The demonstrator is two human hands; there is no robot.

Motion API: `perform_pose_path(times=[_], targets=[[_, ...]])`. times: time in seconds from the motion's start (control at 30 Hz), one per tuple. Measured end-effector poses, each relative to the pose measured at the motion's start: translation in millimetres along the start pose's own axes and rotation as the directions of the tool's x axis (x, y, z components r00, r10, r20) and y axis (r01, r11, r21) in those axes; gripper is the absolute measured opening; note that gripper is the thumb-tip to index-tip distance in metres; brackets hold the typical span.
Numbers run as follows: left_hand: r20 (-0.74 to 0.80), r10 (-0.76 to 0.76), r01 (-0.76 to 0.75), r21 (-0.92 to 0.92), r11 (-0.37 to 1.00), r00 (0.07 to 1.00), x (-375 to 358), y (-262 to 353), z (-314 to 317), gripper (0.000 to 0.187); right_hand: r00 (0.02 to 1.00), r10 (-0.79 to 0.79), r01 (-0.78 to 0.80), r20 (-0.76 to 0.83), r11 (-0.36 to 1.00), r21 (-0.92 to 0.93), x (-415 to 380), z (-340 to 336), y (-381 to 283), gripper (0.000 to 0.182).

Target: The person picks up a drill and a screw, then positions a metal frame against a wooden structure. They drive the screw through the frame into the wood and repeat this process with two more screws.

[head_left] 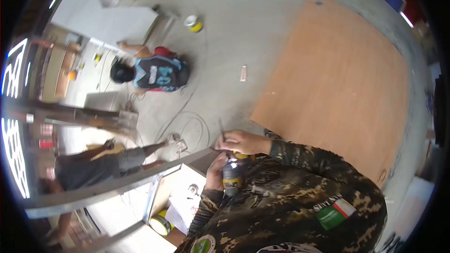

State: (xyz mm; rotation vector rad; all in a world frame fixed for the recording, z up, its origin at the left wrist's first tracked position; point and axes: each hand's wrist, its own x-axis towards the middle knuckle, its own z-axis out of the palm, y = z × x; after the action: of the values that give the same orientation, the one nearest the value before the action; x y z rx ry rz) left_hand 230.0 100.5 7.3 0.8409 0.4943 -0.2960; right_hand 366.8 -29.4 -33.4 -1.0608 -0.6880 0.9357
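My left hand (pixel 215 172) is closed around a black power tool with yellow parts (pixel 232 178), which looks like a drill, close against my chest. Just above it, my right hand (pixel 243 142) has its fingers pinched together on a thin dark rod (pixel 221 124) that sticks up past the fingertips. The rod is blurred, so its exact kind cannot be made out. Both hands are near the front of my camouflage shirt, beside the end of a long metal-coloured beam (pixel 140 176).
A large plywood sheet (pixel 342 84) lies on the concrete floor to the right. One person (pixel 159 72) crouches at a pale panel (pixel 112 23); another person (pixel 93 166) is at left. Cables (pixel 187 112), a yellow-labelled can (pixel 193 23) and a small packet (pixel 243 73) are on the floor.
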Motion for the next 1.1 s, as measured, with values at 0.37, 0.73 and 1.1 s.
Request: perform_pose_path(times=[0.37, 0.73, 1.1], targets=[[0.084, -0.091, 0.094, -0.042, 0.995, 0.992, 10, 14, -20, 0.031, 0.979, 0.064, 0.000, -0.194, 0.950, 0.314, -57, 30, 25, 0.043], [0.181, 0.183, -0.196, 0.061, 0.979, 0.966, 86, -10, 92, 0.032, 0.670, -0.497, 0.531, -0.551, 0.840, -0.111, -77, -10, 101, 0.064], [0.263, -0.095, 0.110, -0.045, 0.993, 0.960, 235, -11, 306, 0.032, 0.293, -0.564, 0.059, -0.772, 0.817, -0.574, -220, -89, -40, 0.071]])
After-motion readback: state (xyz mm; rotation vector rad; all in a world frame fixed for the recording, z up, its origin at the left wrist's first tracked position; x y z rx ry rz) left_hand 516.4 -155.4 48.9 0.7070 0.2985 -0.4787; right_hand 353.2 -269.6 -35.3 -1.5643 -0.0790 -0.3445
